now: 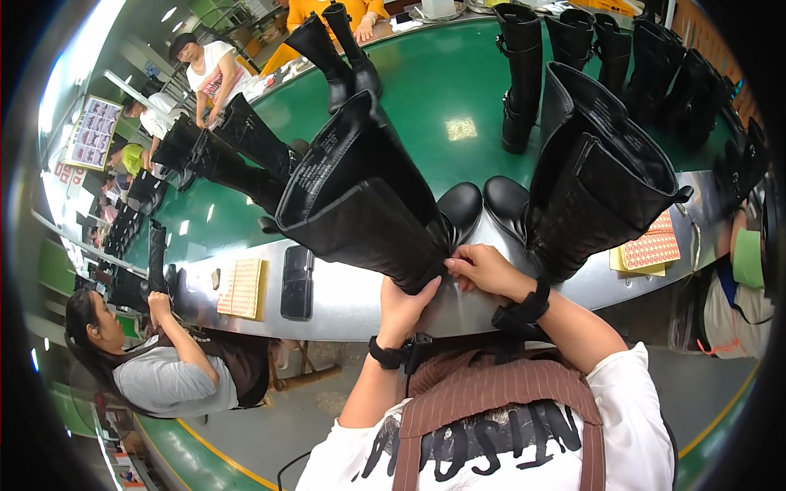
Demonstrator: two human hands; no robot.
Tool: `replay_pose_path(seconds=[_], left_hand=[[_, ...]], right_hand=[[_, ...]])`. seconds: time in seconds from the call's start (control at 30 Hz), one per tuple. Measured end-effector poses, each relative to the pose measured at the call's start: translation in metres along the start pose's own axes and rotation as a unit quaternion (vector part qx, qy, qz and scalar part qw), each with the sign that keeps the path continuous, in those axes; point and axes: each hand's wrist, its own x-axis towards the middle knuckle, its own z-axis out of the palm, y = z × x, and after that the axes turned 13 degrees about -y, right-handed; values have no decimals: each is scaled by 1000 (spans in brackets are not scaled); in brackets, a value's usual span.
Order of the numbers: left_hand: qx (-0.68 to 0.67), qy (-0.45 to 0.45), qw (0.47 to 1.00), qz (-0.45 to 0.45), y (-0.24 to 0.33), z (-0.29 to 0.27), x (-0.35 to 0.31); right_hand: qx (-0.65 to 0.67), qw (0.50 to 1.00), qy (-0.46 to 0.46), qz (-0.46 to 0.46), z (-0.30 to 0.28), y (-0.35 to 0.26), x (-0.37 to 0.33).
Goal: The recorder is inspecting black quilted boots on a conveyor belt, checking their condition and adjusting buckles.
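Observation:
Two tall black boots stand side by side before me, their wide tops open toward me. My left hand (409,311) is wrapped round the lower shaft of the left boot (360,221), which leans to the left. At that boot's inner side, near the ankle, my right hand (489,272) is closed in a pinch. What its fingertips hold, if anything, is too small to make out. The right boot (602,192) stands just beyond my right hand, untouched, its rounded toe close to the other boot's toe.
A dark phone (297,282) and a sticker sheet (240,288) lie on the metal ledge (344,315) at left; more sticker sheets (651,245) lie at right. Black boots stand along the green surface (442,90). A co-worker (164,360) sits at left; others are across the table.

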Motion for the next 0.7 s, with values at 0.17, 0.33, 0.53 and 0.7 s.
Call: replay_pose_path(seconds=[0.17,0.33,0.53,0.7], left_hand=[[-44,-52,997,-37,5,-7,0],[-34,-21,999,-24,3,-3,0],[-76,-52,996,-18,5,-4,3],[35,-7,999,5,-1,5,-2]], right_hand=[[152,984,-90,27,4,4,5],[254,963,12,-86,27,6,7],[238,959,82,-132,41,-33,-6],[198,947,30,-253,18,-119,-30]])
